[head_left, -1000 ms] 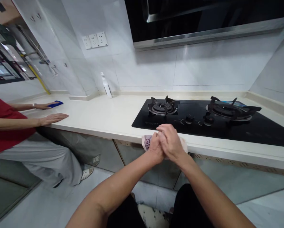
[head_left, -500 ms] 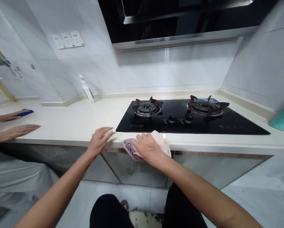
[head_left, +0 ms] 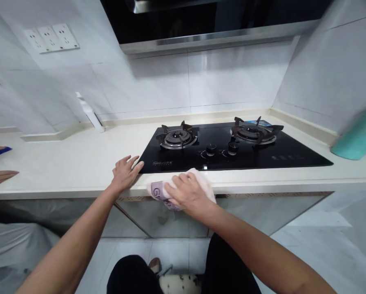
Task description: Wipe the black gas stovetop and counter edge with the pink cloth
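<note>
One cloth [head_left: 206, 183] drapes over the front edge of the counter [head_left: 72, 163], gripped by the right hand [head_left: 187, 192]. The left hand [head_left: 124, 173] rests open at the cooktop's [head_left: 186, 157] near corner. For even contact, spread the cloth flat beneath the palm.

Cloth [head_left: 205, 180] on counter edge [head_left: 262, 184], before stove [head_left: 256, 160]; bottle [head_left: 92, 117] left.

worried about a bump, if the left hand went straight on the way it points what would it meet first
The left hand would likely meet the black cooktop first, at its left edge; whether the thumb already touches it is unclear.
</note>
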Action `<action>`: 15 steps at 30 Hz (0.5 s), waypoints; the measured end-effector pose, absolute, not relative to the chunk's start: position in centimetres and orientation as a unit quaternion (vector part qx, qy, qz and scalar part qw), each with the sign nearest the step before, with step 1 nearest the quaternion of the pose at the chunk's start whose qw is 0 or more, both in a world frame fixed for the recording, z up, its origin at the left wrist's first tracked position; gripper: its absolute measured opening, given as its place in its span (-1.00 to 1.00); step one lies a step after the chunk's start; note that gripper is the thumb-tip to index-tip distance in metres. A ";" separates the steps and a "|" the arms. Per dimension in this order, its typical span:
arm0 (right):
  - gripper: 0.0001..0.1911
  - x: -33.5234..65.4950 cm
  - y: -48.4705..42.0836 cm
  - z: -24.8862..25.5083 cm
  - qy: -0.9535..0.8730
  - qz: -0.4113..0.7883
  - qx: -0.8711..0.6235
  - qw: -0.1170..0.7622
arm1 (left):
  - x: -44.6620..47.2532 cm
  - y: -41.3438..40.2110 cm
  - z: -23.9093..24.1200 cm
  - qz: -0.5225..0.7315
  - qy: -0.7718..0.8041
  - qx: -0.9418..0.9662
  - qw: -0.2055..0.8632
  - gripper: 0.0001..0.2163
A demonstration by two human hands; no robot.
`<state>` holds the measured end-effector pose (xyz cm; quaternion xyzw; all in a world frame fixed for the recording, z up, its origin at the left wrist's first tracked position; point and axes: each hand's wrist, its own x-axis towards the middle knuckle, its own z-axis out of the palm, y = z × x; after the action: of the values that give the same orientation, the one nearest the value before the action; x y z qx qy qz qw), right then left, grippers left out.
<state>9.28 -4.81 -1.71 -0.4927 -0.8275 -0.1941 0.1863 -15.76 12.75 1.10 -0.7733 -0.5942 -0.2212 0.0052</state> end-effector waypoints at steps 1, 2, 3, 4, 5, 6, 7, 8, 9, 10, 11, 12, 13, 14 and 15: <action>-0.53 11.2 -5.7 -2.2 -0.819 -0.205 -0.502 0.190 | -15.9 12.8 1.3 -0.216 -0.593 -0.775 -0.003 -0.43; -0.50 13.3 -6.5 -2.8 -0.807 -0.216 -0.514 0.195 | -15.9 12.8 1.4 -0.211 -0.594 -0.777 -0.006 -0.42; -0.48 15.5 -7.4 -3.5 -0.793 -0.225 -0.530 0.200 | -15.8 12.9 1.5 -0.205 -0.595 -0.777 -0.004 -0.41; -0.48 17.9 -8.3 -4.2 -0.774 -0.230 -0.553 0.204 | -15.7 12.9 1.6 -0.198 -0.596 -0.778 0.001 -0.40; -0.47 20.4 -9.3 -4.9 -0.754 -0.231 -0.581 0.204 | -15.6 12.9 1.5 -0.189 -0.597 -0.780 0.006 -0.39; -0.46 23.1 -10.4 -5.7 -0.730 -0.229 -0.611 0.202 | -15.5 13.0 1.4 -0.179 -0.597 -0.782 0.010 -0.39; -0.45 25.9 -11.5 -6.4 -0.704 -0.229 -0.643 0.197 | -15.5 13.0 1.3 -0.170 -0.597 -0.784 0.014 -0.39; -0.43 28.9 -12.8 -7.0 -0.677 -0.230 -0.673 0.190 | -15.4 13.1 1.1 -0.162 -0.596 -0.786 0.016 -0.39; -0.41 32.0 -14.1 -7.5 -0.648 -0.236 -0.700 0.186 | -15.3 13.1 1.0 -0.157 -0.595 -0.788 0.018 -0.38; -0.40 35.1 -15.4 -7.8 -0.621 -0.245 -0.722 0.185 | -15.3 13.2 0.8 -0.154 -0.596 -0.788 0.022 -0.38; -0.39 38.0 -16.6 -7.9 -0.593 -0.255 -0.741 0.187 | -15.2 13.2 0.6 -0.153 -0.597 -0.787 0.026 -0.37; -0.39 40.9 -17.7 -7.7 -0.563 -0.266 -0.758 0.192 | -15.1 13.2 0.5 -0.155 -0.600 -0.784 0.032 -0.36; -0.40 43.4 -18.7 -7.4 -0.534 -0.272 -0.777 0.196 | -15.1 13.2 0.4 -0.158 -0.602 -0.782 0.038 -0.36; -0.40 45.6 -19.4 -6.9 -0.506 -0.269 -0.796 0.196 | -15.0 13.2 0.3 -0.163 -0.604 -0.779 0.042 -0.35; -0.40 47.4 -19.9 -6.2 -0.484 -0.258 -0.813 0.195 | -14.9 13.2 0.2 -0.166 -0.606 -0.777 0.044 -0.34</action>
<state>47.43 -19.89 -6.17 -0.8132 -0.4839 -0.2580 0.1949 -14.95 13.21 0.19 -0.7769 -0.6058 -0.1658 0.0439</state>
